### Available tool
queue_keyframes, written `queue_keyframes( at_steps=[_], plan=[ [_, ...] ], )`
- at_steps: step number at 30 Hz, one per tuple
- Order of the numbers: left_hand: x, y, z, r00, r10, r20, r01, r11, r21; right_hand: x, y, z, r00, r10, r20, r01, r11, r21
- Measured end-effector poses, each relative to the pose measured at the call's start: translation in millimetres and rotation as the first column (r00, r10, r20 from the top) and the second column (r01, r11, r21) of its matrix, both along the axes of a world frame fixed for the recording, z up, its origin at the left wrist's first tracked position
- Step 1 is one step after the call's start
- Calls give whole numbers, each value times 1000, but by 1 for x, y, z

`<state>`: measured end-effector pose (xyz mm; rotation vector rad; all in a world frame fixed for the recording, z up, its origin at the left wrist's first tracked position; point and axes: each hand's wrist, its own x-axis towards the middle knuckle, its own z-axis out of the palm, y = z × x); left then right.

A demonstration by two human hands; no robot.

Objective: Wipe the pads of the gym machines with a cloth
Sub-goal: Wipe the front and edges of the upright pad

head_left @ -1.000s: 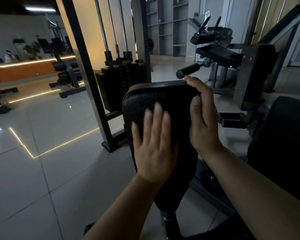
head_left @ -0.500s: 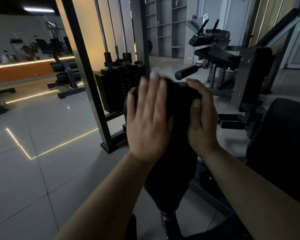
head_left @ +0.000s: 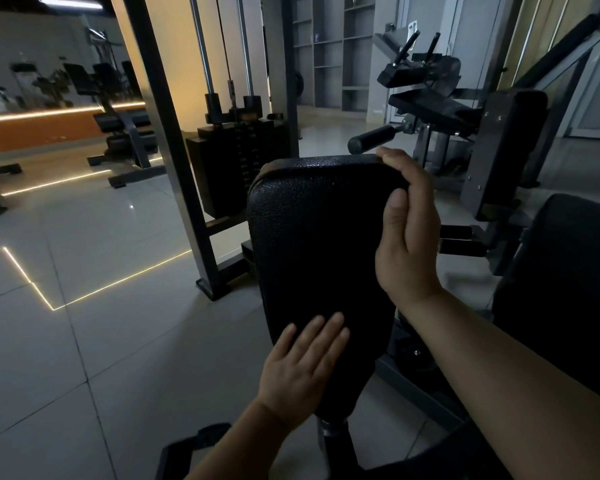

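Note:
A black textured pad (head_left: 319, 237) stands upright on a post in front of me. My left hand (head_left: 300, 370) lies flat on the pad's lower part, fingers straight and close together. I cannot make out a cloth under the palm in the dim light. My right hand (head_left: 407, 233) grips the pad's upper right edge, with the fingers curled over the top corner and the thumb on the front face.
A weight stack (head_left: 238, 168) in a grey steel frame (head_left: 174, 150) stands just behind the pad. A second machine with a roller pad (head_left: 374, 137) is at the back right. A large dark pad (head_left: 565, 289) is at right. Tiled floor (head_left: 84, 341) lies at left.
My left hand swept from the middle of the pad up to its top, then down to its lower part. My right hand kept its grip on the upper right edge.

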<state>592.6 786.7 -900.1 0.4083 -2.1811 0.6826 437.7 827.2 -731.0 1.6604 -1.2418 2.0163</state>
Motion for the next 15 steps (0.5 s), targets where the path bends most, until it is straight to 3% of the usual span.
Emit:
queue_keyframes(
  at_steps=[2,5,8,10,12,15],
  plan=[
    [-2,-2,25,999,-36,-29,35,999,-20,0,0,0,1000,-18,-3,18,1000,-12],
    [-15,-4,98,975,-40,-218,27,998,-60,1,0,-1,1000,-18,2,18,1000,-16],
    [-31,-5,183,867,44,-496,-40,999,18,0,0,-1,1000,-3,-4,3,1000,-10],
    [-35,-6,198,834,48,-550,-51,999,10,0,1,-1,1000,-6,0,6,1000,-3],
    [-29,-7,165,909,-5,-417,-28,997,-73,0,1,-1,1000,2,13,-2,1000,-4],
    [-6,-4,68,999,-43,7,43,994,-105,1,-1,-2,1000,-6,11,6,1000,-27]
  ],
)
